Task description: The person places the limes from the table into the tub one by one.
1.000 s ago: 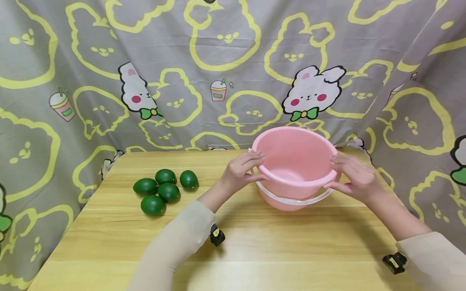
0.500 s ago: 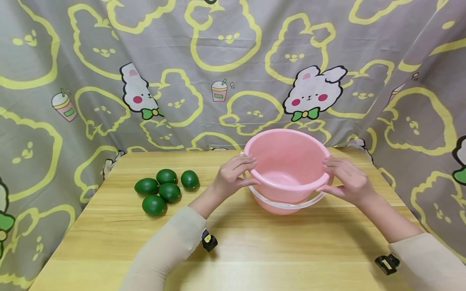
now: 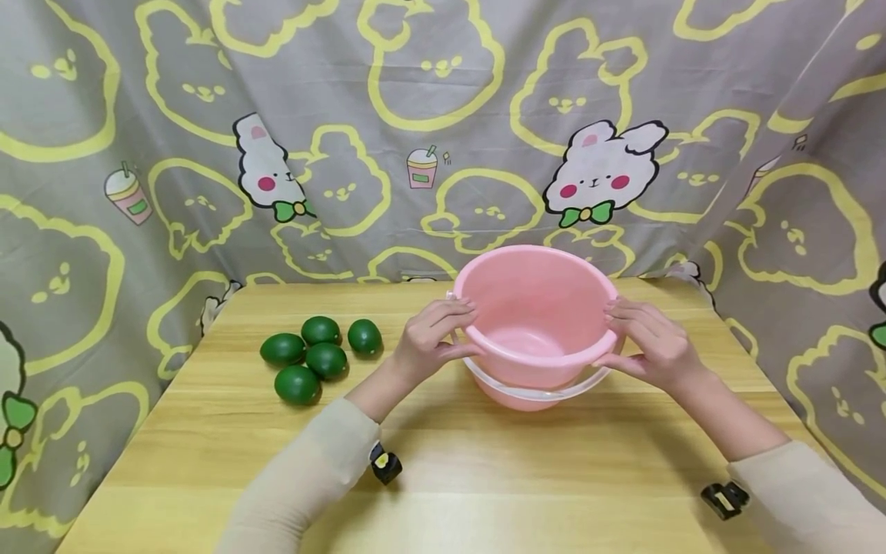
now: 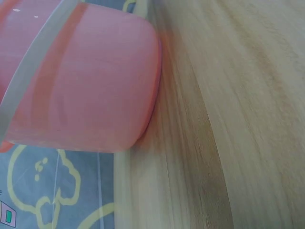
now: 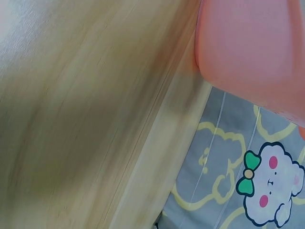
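Note:
A pink plastic bucket (image 3: 536, 296) stands on the wooden table, its white handle (image 3: 526, 391) hanging down across the front. At the bucket's left side my left hand (image 3: 432, 338) grips the rim, fingers over the top edge and thumb below. My right hand (image 3: 654, 342) pinches the opposite side of the rim in the same way. Inside, the visible part of the bucket holds nothing. The left wrist view shows the bucket's side wall (image 4: 105, 81) down to the tabletop; the right wrist view has its lower wall (image 5: 252, 52).
Several dark green avocado-like fruits (image 3: 326, 360) lie grouped on the left of the wooden table (image 3: 484, 500). A grey patterned curtain (image 3: 388, 100) hangs right behind the table and along both sides. Small black wrist cameras (image 3: 385, 464) hang below the sleeves.
Both hands have moved the bucket to the left and slightly nearer, toward the green fruits. The grip on the rim stays the same, and the fruits keep their places.

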The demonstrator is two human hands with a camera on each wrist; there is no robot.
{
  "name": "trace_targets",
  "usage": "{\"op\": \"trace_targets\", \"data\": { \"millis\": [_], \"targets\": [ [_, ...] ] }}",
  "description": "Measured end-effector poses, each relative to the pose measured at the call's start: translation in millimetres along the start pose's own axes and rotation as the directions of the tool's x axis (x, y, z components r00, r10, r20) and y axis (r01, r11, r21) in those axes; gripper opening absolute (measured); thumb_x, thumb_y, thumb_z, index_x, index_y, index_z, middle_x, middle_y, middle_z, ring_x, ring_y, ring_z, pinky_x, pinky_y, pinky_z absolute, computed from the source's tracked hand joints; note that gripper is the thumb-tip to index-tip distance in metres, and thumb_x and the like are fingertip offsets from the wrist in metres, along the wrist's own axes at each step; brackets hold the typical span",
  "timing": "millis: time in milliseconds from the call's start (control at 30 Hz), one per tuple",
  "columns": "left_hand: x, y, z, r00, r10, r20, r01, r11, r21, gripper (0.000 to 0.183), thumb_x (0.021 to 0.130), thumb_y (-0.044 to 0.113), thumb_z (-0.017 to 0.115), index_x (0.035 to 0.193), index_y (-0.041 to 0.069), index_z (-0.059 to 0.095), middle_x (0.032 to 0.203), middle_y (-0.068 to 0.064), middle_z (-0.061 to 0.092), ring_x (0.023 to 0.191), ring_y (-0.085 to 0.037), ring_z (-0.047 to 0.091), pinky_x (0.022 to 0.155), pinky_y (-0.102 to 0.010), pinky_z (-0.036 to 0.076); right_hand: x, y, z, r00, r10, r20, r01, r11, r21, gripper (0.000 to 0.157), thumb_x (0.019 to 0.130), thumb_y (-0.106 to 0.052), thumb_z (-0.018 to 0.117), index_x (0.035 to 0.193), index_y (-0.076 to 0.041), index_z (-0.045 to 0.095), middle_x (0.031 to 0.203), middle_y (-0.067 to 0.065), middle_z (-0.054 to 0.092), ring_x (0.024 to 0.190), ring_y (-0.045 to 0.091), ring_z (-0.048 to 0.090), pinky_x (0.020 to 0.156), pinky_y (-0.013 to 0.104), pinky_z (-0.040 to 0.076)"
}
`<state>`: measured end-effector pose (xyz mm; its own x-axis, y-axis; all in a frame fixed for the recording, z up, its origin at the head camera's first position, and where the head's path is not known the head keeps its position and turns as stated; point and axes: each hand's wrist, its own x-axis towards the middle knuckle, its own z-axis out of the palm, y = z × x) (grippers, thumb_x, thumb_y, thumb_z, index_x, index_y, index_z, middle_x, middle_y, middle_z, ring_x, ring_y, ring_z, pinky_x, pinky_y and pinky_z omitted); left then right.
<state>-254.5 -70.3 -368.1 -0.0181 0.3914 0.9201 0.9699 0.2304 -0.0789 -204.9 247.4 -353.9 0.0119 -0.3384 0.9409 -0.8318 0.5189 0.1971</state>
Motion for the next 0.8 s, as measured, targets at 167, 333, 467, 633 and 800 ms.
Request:
{"op": "trace_targets", "data": {
  "millis": [167,333,467,633,800],
  "targets": [
    [-2.1,2.0,-5.7,1.0,0.008,-0.019,-0.008,1.0,0.014,0.052,0.079,0.043,0.069,0.094,-0.007,0.071,0.095,-0.017,0.071,0.094,-0.029,0.068,0.087,-0.037,0.053,4,-2,6.6,1.0,-0.011,-0.016,0.012,1.0,0.028,0.06,0.082,-0.052,0.064,0.072,0.007,0.064,0.075,0.023,0.067,0.07,0.039,0.062,0.095,0.024,0.047],
    [-2.4,4.9,-7.3,1.0,0.007,-0.016,-0.007,1.0,0.027,0.052,0.079,0.043,0.068,0.093,-0.007,0.071,0.094,-0.017,0.071,0.094,-0.029,0.068,0.088,-0.033,0.052,5,-3,8.3,0.999,-0.024,-0.027,0.025,0.999,0.033,0.06,0.082,-0.053,0.064,0.071,0.007,0.064,0.074,0.023,0.067,0.069,0.038,0.062,0.095,0.024,0.046],
    [-2.6,8.4,-7.8,0.999,0.025,-0.022,-0.024,0.999,0.042,0.052,0.08,0.044,0.066,0.093,-0.007,0.071,0.094,-0.017,0.071,0.093,-0.029,0.068,0.087,-0.032,0.053,4,-3,7.5,0.998,-0.042,-0.047,0.045,0.997,0.061,0.06,0.08,-0.052,0.067,0.07,0.007,0.064,0.072,0.023,0.067,0.066,0.038,0.062,0.092,0.026,0.049],
    [-4.9,12.9,-12.8,0.999,0.028,-0.023,-0.027,0.998,0.052,0.053,0.08,0.043,0.067,0.095,-0.007,0.071,0.094,-0.018,0.071,0.093,-0.028,0.069,0.086,-0.035,0.053,2,-4,8.7,0.997,-0.054,-0.062,0.06,0.994,0.091,0.058,0.078,-0.051,0.07,0.07,0.007,0.066,0.071,0.022,0.067,0.064,0.038,0.062,0.089,0.029,0.051],
    [-7.5,14.8,-20.1,1.0,0.022,-0.02,-0.021,0.999,0.048,0.052,0.081,0.042,0.066,0.093,-0.008,0.071,0.094,-0.018,0.071,0.092,-0.029,0.068,0.085,-0.037,0.053,3,-5,9.8,0.998,-0.051,-0.025,0.054,0.99,0.134,0.054,0.078,-0.048,0.071,0.075,0.007,0.068,0.075,0.022,0.069,0.07,0.036,0.065,0.09,0.028,0.051]
  ]
}}
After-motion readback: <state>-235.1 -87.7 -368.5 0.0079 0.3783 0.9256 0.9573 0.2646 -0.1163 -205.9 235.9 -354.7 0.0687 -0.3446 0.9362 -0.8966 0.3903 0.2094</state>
